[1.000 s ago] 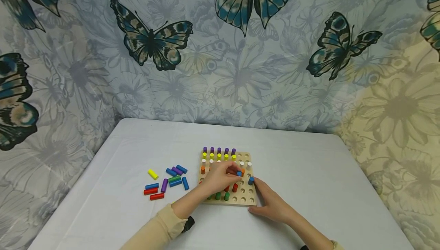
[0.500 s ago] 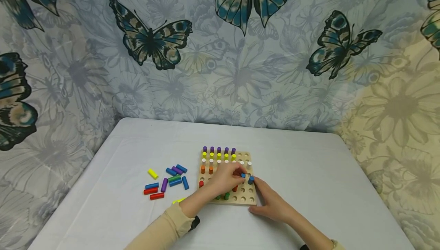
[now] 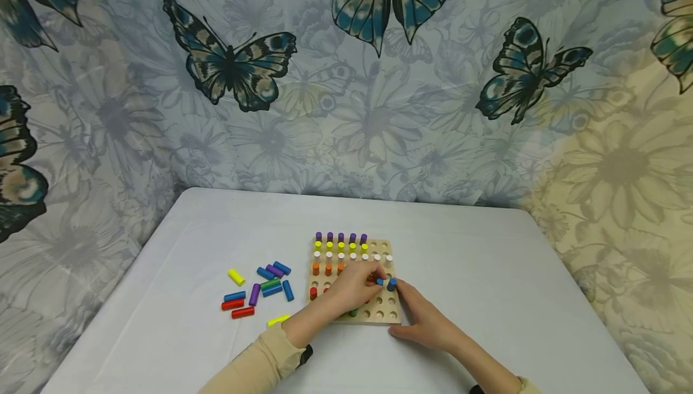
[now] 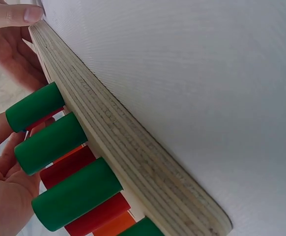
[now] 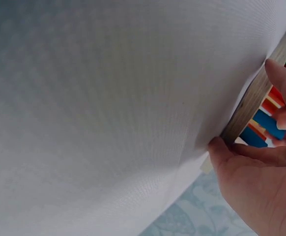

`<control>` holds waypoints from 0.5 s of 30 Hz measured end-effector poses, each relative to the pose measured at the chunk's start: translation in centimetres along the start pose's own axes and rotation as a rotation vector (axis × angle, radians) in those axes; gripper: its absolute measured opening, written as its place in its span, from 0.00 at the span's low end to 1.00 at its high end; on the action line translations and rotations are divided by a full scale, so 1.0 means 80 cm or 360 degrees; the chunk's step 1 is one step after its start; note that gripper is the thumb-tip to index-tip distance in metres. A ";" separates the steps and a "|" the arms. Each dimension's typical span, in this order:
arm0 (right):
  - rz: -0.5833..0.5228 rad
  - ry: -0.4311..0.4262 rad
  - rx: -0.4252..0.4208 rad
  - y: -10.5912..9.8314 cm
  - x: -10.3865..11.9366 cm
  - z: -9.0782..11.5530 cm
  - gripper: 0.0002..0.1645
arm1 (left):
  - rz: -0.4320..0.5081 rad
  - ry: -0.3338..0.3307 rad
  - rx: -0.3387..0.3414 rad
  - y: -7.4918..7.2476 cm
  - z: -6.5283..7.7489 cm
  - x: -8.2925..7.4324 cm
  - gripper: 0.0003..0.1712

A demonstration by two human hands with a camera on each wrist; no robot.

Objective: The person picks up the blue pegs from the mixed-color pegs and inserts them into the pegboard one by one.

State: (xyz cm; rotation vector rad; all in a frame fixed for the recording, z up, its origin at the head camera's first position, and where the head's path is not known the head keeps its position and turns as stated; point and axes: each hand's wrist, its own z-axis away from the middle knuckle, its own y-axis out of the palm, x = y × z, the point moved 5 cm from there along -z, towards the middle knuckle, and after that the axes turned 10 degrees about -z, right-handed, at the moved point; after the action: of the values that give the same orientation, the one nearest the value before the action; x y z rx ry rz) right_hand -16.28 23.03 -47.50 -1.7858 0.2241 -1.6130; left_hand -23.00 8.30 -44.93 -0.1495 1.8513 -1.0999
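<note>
A wooden pegboard lies on the table, with rows of purple, yellow, white, orange, red and green pegs standing in it. My left hand reaches over the board and pinches a blue peg at its right side; whether the peg sits in a hole is hidden. Just right of it stands another blue peg. My right hand grips the board's front right corner, thumb at the front edge and fingers along the right edge. Green pegs along the front edge show close up in the left wrist view.
Loose pegs lie left of the board: a yellow peg, red pegs, blue pegs, purple pegs and a green peg. A further yellow peg lies by the left sleeve. White cloth covers the table.
Over the board, my left hand has shifted a little right and down, carrying the blue peg close to the standing blue one. My right hand keeps its place. The head view has turned slightly.
</note>
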 end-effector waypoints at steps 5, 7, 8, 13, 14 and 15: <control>0.0000 0.0013 0.0005 0.001 0.000 -0.001 0.56 | -0.0011 0.0017 -0.0004 0.000 0.001 0.001 0.06; 0.0005 0.0024 0.0004 0.001 0.000 -0.001 0.56 | -0.0012 0.0019 -0.0008 -0.001 0.001 0.001 0.06; 0.0012 0.0029 0.0001 0.001 -0.001 -0.002 0.56 | -0.0013 0.0022 -0.0011 -0.002 0.001 0.001 0.06; 0.0012 0.0042 -0.0008 0.001 -0.001 -0.003 0.56 | -0.0013 0.0032 -0.0016 -0.004 0.002 0.001 0.07; 0.0009 0.0045 -0.0007 0.001 -0.001 -0.003 0.56 | -0.0009 0.0032 -0.0014 -0.004 0.002 0.001 0.07; 0.0006 0.0048 -0.0005 0.001 -0.001 -0.003 0.56 | -0.0007 0.0032 -0.0013 -0.004 0.002 0.001 0.07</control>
State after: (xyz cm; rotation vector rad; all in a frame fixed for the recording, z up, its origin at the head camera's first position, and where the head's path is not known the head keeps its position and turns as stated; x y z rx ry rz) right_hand -16.45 22.92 -47.65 -1.7636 0.2437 -1.6385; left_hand -22.98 7.96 -44.75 -0.1476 1.8740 -1.1006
